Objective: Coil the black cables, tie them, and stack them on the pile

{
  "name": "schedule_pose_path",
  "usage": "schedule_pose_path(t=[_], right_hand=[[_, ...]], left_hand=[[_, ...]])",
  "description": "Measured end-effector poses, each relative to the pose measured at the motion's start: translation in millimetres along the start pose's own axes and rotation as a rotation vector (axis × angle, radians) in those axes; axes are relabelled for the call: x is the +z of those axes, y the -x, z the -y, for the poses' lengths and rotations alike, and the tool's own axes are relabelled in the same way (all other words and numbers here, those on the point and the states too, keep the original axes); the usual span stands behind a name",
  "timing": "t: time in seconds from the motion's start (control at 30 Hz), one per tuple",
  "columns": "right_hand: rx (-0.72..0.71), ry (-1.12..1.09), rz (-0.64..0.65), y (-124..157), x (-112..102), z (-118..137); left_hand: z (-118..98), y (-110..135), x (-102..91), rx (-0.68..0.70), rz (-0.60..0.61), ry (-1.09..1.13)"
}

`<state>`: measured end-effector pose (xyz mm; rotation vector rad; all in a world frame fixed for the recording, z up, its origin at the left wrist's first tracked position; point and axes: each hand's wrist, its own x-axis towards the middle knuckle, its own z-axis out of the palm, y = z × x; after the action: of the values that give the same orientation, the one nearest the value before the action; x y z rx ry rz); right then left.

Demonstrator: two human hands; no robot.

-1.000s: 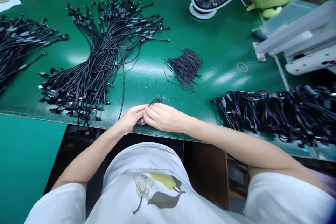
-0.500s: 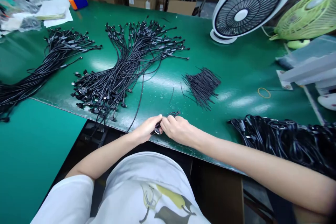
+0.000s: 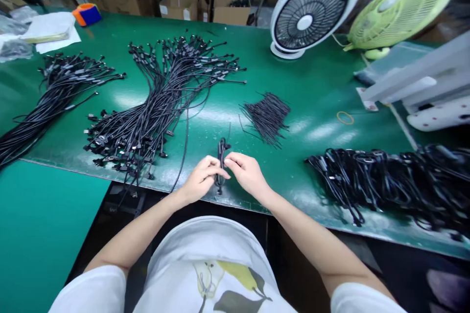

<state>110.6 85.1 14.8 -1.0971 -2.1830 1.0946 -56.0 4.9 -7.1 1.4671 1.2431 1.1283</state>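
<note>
A folded black cable stands upright between my two hands at the near edge of the green table. My left hand pinches it from the left, fingers curled round its middle. My right hand pinches it from the right, fingertips meeting the left hand's at the cable. Just beyond the hands lies a small pile of thin black ties. A big fan-shaped pile of loose black cables lies to the left, with one strand trailing toward my left hand.
A heap of coiled black cables fills the right near side. Another cable bunch lies far left. A white fan and a green fan stand at the back. A rubber band lies near a grey-white machine.
The cable bundle has turned from lying flat to standing upright between my fingers. Both hands shifted slightly left and the view swung a little.
</note>
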Motion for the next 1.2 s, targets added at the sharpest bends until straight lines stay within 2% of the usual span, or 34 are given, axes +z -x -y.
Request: schedule_pose_path(t=[0.07,0.13,0.23,0.3,0.37,0.43,0.5,0.57,0.63,0.67,0.73,0.8,0.87,0.9,0.93,1.0,1.07,1.1,1.2], right_hand=[[-0.063,0.023,-0.055,7.0,0.0,3.9],[-0.142,0.013,-0.021,13.7,4.4,7.9],[-0.159,-0.012,0.135,18.4,14.5,6.6],[-0.133,0.015,0.158,17.0,16.9,1.2],[-0.137,0.075,0.083,13.2,13.3,-3.3],[-0.173,0.136,-0.027,9.8,5.5,-3.6],[-0.211,0.166,-0.097,8.4,-2.0,0.9],[-0.226,0.144,-0.113,8.7,-6.1,7.5],[-0.158,0.009,-0.093,9.2,-5.9,12.8],[-0.081,-0.128,-0.068,9.3,-4.6,14.2],[0.142,-0.510,0.046,9.3,-1.4,13.9],[0.356,-0.876,0.222,10.1,0.9,10.7],[0.455,-1.033,0.355,12.5,1.8,7.0],[0.442,-1.006,0.366,14.3,1.9,5.7],[0.392,-0.920,0.324,16.2,1.9,4.9],[0.247,-0.663,0.132,19.7,2.7,4.6],[0.147,-0.489,-0.032,21.4,5.1,5.4],[0.137,-0.483,-0.058,21.5,6.9,5.9],[0.194,-0.696,0.010,19.6,14.1,6.4]], left_hand=[[7.3,0.7,-5.8,-0.057,0.053,-0.069],[8.3,-0.9,-8.2,-0.147,0.029,0.052],[-9.4,-1.5,-9.2,-0.158,-0.049,0.244],[-26.1,1.5,-8.2,-0.096,-0.045,0.181],[-35.5,6.2,-4.2,-0.053,0.019,0.060],[-33.9,10.3,2.8,-0.067,-0.021,0.017],[-25.2,12.7,10.9,-0.137,-0.141,0.097],[-16.8,13.6,17.7,-0.216,-0.150,0.256],[-12.8,13.9,21.5,-0.243,-0.062,0.337],[-12.4,14.1,22.3,-0.228,-0.043,0.306],[-13.2,14.9,22.2,-0.170,-0.085,0.142],[-14.4,16.0,21.3,-0.113,-0.127,-0.027],[-15.4,16.9,21.2,-0.117,-0.103,-0.064],[-15.6,17.1,21.8,-0.147,-0.080,-0.027],[-15.8,17.1,22.9,-0.187,-0.060,0.033],[-15.8,16.6,26.0,-0.263,-0.046,0.178],[-15.8,15.6,29.9,-0.283,-0.077,0.281],[-16.0,14.9,31.9,-0.276,-0.098,0.299],[-17.4,12.9,36.0,-0.242,-0.154,0.229]])
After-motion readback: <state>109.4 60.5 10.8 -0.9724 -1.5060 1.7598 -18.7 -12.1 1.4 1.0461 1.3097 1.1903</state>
